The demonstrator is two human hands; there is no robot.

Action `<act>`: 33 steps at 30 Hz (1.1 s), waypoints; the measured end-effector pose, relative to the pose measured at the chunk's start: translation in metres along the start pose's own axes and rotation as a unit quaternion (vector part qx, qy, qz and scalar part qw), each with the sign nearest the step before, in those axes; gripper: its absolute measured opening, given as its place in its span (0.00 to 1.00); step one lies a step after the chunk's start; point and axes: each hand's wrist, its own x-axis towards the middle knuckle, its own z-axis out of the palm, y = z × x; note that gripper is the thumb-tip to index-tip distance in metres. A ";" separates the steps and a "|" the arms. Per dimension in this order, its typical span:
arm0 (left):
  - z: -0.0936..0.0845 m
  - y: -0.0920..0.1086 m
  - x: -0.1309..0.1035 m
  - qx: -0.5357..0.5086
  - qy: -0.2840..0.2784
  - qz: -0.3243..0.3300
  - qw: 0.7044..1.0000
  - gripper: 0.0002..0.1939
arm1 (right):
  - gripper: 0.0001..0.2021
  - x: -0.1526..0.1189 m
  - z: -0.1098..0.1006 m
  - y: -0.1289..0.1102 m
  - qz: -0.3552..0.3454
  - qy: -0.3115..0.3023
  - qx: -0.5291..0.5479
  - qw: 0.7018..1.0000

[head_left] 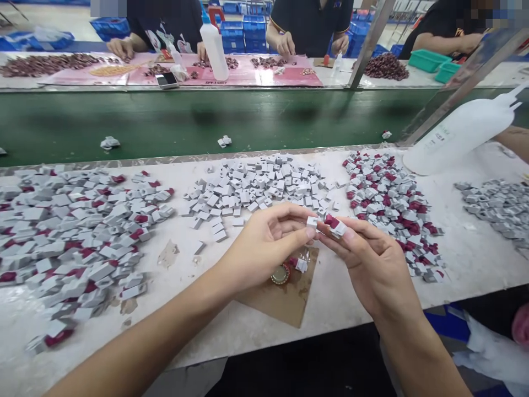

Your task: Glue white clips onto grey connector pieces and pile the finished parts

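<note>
Blocks [338, 228], seemingly apart, in hands [378, 264]

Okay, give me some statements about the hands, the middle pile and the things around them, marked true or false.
1. The left hand holds a small pale piece. True.
2. The right hand is empty. False: it holds a grey-and-maroon piece.
3. A bottle cap lies on the brown board. True.
4. The middle pile is all maroon. False: it looks grey.
5. The big white bottle is right of the middle pile. True.
</note>
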 end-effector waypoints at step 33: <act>-0.084 0.075 0.178 0.448 0.287 0.013 0.846 0.07 | 0.18 0.256 -0.054 -0.074 -0.129 0.174 -0.598 0.772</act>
